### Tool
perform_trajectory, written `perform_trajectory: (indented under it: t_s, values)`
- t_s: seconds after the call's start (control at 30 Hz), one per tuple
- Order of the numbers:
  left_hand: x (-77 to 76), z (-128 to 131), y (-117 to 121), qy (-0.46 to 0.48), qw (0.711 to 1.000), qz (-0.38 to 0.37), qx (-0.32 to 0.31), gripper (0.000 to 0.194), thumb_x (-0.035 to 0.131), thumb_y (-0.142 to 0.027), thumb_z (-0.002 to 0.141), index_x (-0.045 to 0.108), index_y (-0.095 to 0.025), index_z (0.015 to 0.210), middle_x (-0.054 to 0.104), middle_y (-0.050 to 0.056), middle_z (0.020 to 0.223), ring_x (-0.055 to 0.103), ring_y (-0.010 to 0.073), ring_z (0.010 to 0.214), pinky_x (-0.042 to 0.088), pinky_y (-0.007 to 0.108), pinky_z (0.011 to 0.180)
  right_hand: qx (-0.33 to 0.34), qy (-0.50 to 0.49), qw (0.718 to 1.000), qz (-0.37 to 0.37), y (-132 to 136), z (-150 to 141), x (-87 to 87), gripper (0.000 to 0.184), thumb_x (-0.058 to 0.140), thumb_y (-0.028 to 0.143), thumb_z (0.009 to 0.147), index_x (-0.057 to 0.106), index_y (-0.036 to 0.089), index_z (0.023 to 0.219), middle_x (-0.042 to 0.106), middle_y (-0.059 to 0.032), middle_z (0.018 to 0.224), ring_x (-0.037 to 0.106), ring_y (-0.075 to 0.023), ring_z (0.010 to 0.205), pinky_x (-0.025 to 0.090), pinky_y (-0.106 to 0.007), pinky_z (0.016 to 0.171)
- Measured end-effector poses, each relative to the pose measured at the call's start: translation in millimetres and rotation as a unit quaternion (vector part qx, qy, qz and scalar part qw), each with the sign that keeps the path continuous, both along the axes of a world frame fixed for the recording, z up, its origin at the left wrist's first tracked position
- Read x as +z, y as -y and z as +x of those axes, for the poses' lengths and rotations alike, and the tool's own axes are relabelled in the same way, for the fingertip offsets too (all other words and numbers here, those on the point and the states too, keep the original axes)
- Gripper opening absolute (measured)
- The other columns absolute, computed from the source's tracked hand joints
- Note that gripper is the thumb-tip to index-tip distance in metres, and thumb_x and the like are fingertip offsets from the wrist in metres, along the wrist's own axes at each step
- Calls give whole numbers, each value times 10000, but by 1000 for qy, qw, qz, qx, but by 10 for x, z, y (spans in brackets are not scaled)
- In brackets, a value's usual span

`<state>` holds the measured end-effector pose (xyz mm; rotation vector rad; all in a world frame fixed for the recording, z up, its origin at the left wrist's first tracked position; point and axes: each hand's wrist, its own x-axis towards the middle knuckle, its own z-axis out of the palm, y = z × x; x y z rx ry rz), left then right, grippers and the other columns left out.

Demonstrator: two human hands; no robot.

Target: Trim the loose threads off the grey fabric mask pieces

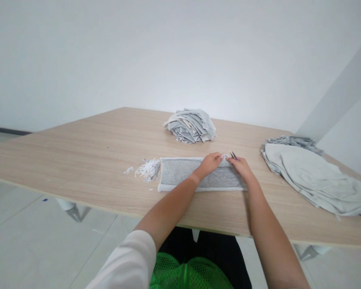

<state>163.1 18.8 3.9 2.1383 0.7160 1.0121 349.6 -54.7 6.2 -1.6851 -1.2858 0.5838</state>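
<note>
A long grey fabric strip with a pale border [180, 173] lies flat on the wooden table, its left end beside a heap of white shredded trimmings [147, 170]. My left hand [209, 163] rests on the strip's far edge, fingers bunched against the cloth. Just to the right, my right hand [242, 167] sits at the strip's right end and pinches a small metal hand tool [233, 155] with a purple tip or grip. The tool's exact kind is too small to tell. The two hands nearly touch.
A stack of grey fabric pieces [190, 126] sits at the table's far side. Large pale grey cloth [309, 180] lies in a heap at the right, partly over the table's right edge. The wooden tabletop [78, 160] ends in a near edge just beyond my forearms, with tiled floor below.
</note>
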Motion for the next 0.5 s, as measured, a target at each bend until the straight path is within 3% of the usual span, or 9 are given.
perform_trajectory:
  t_s: [0.2, 0.4, 0.5]
  values:
    - [-57, 35, -63, 18, 999, -40, 1, 276, 589, -402, 953, 701, -170, 1052, 657, -5, 783, 565, 154, 727, 450, 258, 718, 24, -17, 1000, -10, 20, -58, 36, 465, 714, 645, 765, 605, 195, 728, 412, 50, 525, 370, -124, 539, 265, -261, 515]
    - [-124, 32, -145, 29, 998, -55, -4, 345, 612, -482, 930, 730, -174, 1028, 676, 4, 796, 585, 162, 754, 456, 264, 726, 36, -25, 998, 37, 22, -77, 62, 533, 721, 661, 770, 721, 166, 966, 473, 43, 550, 421, -139, 558, 315, -259, 544]
    - [-152, 38, -170, 54, 996, -67, -10, 336, 630, -472, 913, 736, -172, 1020, 723, 28, 878, 623, 175, 821, 478, 275, 791, 29, -18, 999, 35, 32, -78, 65, 571, 716, 682, 762, 743, 155, 978, 489, 34, 551, 450, -151, 576, 340, -263, 560]
